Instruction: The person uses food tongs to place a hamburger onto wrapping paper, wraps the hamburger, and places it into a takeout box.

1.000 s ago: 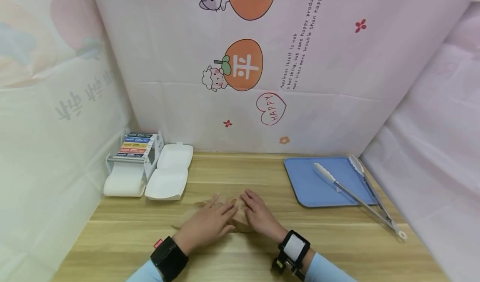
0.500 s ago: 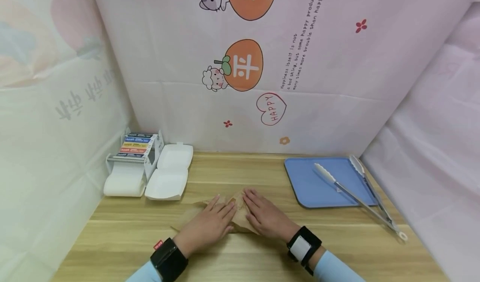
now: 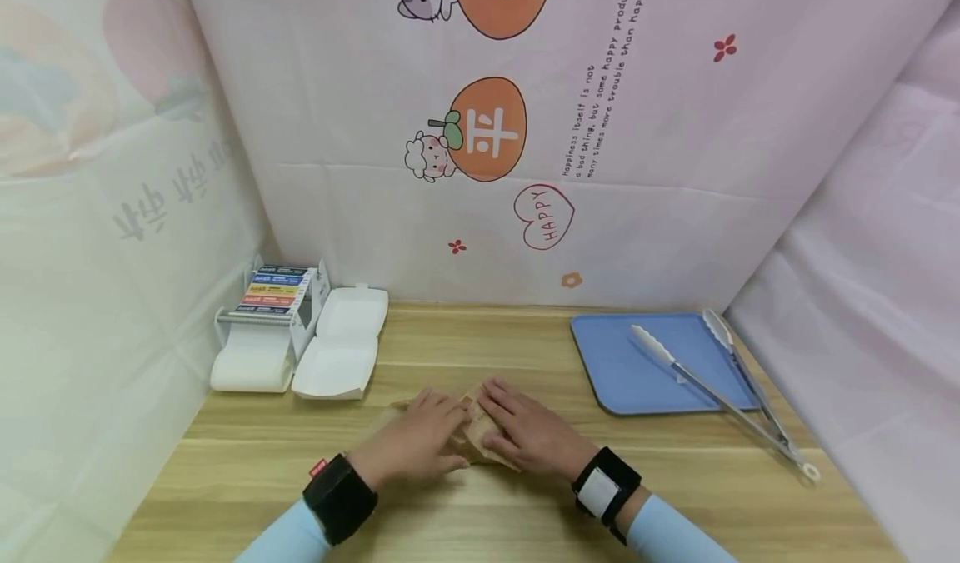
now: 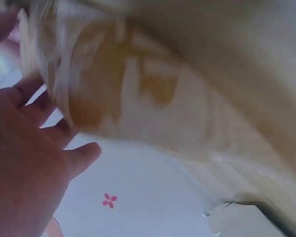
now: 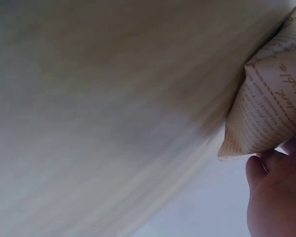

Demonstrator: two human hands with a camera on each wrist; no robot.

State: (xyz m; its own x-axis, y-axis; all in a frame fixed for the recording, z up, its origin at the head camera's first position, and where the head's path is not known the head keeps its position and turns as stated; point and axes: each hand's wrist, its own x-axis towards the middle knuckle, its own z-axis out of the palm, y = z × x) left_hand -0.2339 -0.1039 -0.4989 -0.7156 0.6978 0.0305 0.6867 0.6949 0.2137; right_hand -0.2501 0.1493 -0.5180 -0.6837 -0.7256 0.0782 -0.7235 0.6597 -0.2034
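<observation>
A sheet of brown printed wrapping paper (image 3: 480, 430), partly folded, lies on the wooden table between both hands. Its lettering shows sharply on a pointed fold in the right wrist view. My left hand (image 3: 416, 442) lies over the paper's left side, hiding much of it. In the left wrist view its spread fingers (image 4: 84, 155) meet the paper's edge, and the paper is blurred with orange-brown patches. My right hand (image 3: 536, 434) presses the right side with nearly straight fingers, its fingertips on the fold. Whatever the paper covers is hidden.
At the back left stands a dispenser (image 3: 258, 367) with a white roll and coloured labels, beside an open white clamshell box (image 3: 335, 367). Metal tongs (image 3: 731, 402) lie across a blue tray (image 3: 600, 371) on the right. Printed cloth walls (image 3: 360, 238) enclose the table's back and sides.
The left fingers have bent more, and the paper's left part has drawn in under that hand. The right hand first shifted slightly right, then stayed on its fold.
</observation>
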